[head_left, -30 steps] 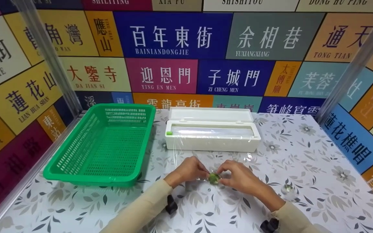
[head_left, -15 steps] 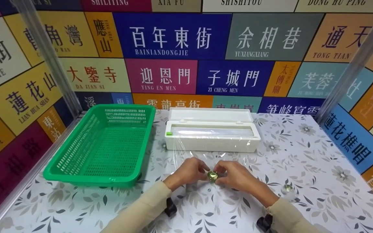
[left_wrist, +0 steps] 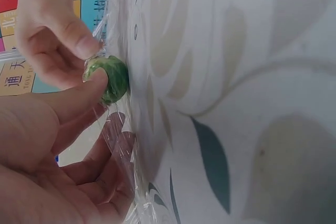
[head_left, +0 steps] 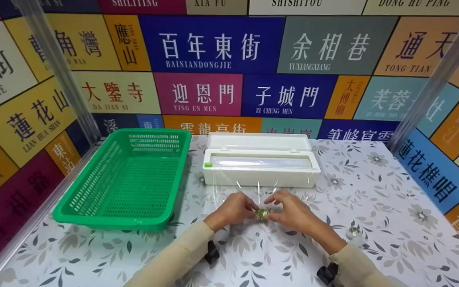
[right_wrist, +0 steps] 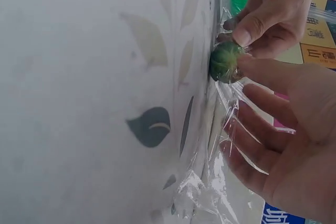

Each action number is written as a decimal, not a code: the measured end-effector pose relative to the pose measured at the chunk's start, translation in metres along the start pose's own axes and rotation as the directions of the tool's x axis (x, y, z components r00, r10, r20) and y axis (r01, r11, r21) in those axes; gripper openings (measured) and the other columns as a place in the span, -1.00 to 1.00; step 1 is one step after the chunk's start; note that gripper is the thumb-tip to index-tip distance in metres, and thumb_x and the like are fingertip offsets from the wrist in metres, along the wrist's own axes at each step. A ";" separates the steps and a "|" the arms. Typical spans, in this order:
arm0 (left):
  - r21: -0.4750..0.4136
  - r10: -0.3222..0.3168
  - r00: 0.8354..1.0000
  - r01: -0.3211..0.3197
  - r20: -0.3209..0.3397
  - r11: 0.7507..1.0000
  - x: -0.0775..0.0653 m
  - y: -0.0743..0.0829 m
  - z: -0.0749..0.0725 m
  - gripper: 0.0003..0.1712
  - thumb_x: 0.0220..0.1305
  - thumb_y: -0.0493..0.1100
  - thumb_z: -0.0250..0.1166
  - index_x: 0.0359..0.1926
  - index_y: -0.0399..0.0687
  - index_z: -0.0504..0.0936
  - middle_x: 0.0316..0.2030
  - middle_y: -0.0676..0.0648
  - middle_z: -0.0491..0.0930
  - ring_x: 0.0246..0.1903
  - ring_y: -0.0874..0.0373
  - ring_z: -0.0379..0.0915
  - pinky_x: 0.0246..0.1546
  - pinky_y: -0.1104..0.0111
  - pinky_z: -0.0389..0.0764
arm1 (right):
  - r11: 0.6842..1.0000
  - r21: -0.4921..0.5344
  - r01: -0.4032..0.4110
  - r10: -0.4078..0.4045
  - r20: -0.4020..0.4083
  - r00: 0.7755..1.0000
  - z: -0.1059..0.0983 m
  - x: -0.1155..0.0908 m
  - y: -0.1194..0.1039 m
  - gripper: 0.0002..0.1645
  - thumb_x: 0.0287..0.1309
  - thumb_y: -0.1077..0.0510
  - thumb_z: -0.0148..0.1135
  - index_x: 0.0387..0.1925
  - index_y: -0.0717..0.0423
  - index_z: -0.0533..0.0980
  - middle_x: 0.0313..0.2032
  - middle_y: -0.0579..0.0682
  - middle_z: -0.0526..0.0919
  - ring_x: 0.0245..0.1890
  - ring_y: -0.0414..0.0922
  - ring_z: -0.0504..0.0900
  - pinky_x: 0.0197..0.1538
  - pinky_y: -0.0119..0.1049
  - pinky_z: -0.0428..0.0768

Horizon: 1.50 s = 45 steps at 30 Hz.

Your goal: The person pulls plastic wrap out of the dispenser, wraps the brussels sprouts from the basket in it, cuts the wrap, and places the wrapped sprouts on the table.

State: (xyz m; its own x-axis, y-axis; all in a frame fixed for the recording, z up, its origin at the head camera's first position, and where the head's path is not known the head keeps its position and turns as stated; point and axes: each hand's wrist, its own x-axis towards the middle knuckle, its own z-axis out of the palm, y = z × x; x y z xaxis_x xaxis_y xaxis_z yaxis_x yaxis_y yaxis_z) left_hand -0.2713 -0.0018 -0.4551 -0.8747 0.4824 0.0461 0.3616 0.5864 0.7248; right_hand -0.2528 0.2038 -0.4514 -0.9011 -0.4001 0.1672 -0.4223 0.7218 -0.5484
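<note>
A small round green vegetable, like a Brussels sprout [head_left: 262,214], lies in clear cling film [head_left: 258,190] on the table, between both hands. My left hand [head_left: 234,209] holds it from the left. In the left wrist view the left thumb [left_wrist: 100,81] presses on its side, with the other fingers bent behind and below in the film. From the right, my right hand [head_left: 291,211] holds it with the thumb against it and the forefinger raised. In the right wrist view the other right fingers [right_wrist: 257,124] spread along the crinkled film [right_wrist: 218,177].
A white cling film dispenser [head_left: 259,177], lid up, stands behind the hands, its film running forward to them. A green basket [head_left: 173,191] stands at left. Right of the right hand lies a small film-wrapped ball [head_left: 354,232]. Sign-printed walls [head_left: 213,44] enclose the table.
The right forefinger has lifted off the green vegetable, and the film in front of the dispenser has been drawn up into tight folds. Basket, dispenser and wrapped ball have not moved.
</note>
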 end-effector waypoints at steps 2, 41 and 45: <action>0.008 0.003 1.000 -0.003 0.003 1.000 0.001 0.000 -0.001 -0.79 0.10 -0.32 0.48 -0.19 -0.24 0.79 -0.24 -0.19 0.79 -0.18 -0.04 0.75 -0.17 0.39 0.70 | 1.000 -0.022 0.001 -0.001 -0.026 1.000 0.001 -0.001 -0.002 -0.64 -0.04 0.10 0.55 -0.16 0.03 0.64 -0.10 0.00 0.63 -0.05 0.07 0.65 -0.06 -0.04 0.65; 0.000 -0.080 0.991 0.080 -0.111 0.997 0.022 0.000 0.003 -0.81 0.16 -0.31 0.40 -0.17 -0.26 0.76 -0.24 -0.21 0.76 -0.42 0.15 0.59 -0.50 0.54 0.47 | 0.994 0.052 -0.094 0.093 0.007 0.996 -0.001 0.027 0.012 -0.65 -0.03 0.24 0.53 -0.14 0.16 0.66 -0.17 0.08 0.72 -0.29 -0.10 0.68 -0.27 -0.30 0.64; 0.015 -0.053 0.993 0.055 -0.101 0.998 0.024 -0.002 0.001 -0.80 0.20 -0.32 0.35 -0.15 -0.27 0.77 -0.18 -0.21 0.77 -0.33 0.04 0.68 -0.42 0.53 0.53 | 0.996 0.021 -0.088 0.088 0.006 0.996 0.001 0.030 0.011 -0.69 -0.08 0.21 0.56 -0.23 0.10 0.66 -0.20 0.04 0.70 -0.28 -0.09 0.68 -0.23 -0.26 0.63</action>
State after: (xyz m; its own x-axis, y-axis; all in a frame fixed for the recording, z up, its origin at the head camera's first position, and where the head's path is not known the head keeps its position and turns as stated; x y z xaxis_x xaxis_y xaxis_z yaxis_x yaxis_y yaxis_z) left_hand -0.2925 0.0088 -0.4558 -0.9209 0.3823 0.0764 0.3176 0.6221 0.7156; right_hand -0.2844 0.1993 -0.4532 -0.9342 -0.3384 0.1129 -0.3387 0.7420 -0.5785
